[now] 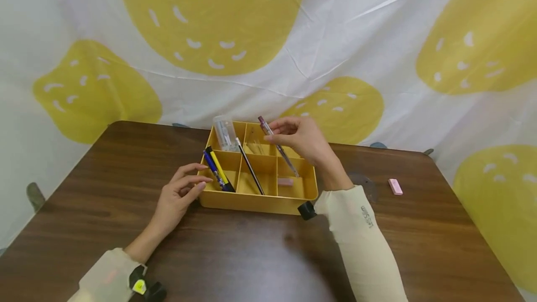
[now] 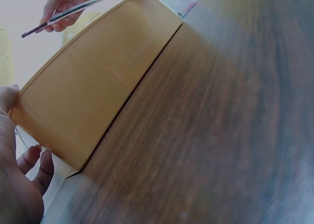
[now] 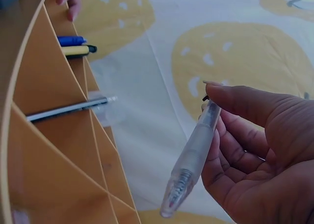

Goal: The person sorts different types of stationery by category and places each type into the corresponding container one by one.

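My right hand [image 1: 304, 139] pinches a clear-barrelled pen [image 1: 287, 158] with a dark purplish end, holding it tilted above the right part of a yellow divided box [image 1: 251, 203]. In the right wrist view, the pen's transparent tip [image 3: 179, 187] shows a spring inside and points away from the fingers. Beside the box's left end is my left hand [image 1: 178, 195], its fingers loosely bent; the left wrist view has its thumb [image 2: 7, 97] touching the box's corner. A blue pen [image 1: 213, 168] and a yellow-and-black pen [image 1: 220, 168] lean in the front left compartment. A dark, thin pen [image 1: 250, 168] slants across the middle one.
A clear plastic case [image 1: 225, 133] leans in the back left compartment. Inside the front right compartment lies a pinkish piece [image 1: 285, 181]. One pink eraser [image 1: 395, 187] is on the brown table [image 1: 251, 255], right of the box. Behind hangs a lemon-print cloth [image 1: 335, 27].
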The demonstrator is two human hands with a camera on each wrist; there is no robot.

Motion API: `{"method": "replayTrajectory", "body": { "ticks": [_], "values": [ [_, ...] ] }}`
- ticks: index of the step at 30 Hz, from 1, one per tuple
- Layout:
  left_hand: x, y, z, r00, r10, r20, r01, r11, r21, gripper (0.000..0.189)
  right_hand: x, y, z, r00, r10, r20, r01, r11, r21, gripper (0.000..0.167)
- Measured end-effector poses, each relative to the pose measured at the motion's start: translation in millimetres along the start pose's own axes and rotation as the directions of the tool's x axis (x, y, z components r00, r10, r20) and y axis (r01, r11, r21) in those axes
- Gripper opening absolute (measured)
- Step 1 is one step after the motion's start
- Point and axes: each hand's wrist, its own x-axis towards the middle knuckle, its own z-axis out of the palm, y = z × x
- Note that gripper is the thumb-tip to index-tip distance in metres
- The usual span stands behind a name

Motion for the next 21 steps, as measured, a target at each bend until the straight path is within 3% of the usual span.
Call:
{"method": "replayTrajectory", "body": {
  "ticks": [21],
  "values": [
    [-2.8,1.5,-3.6,1.000,0.020,-0.007,-0.020,1.000,0.021,0.014,25.4,-17,48,0.999,-0.049,0.013,0.048,0.995,0.087,0.023]
  ]
}}
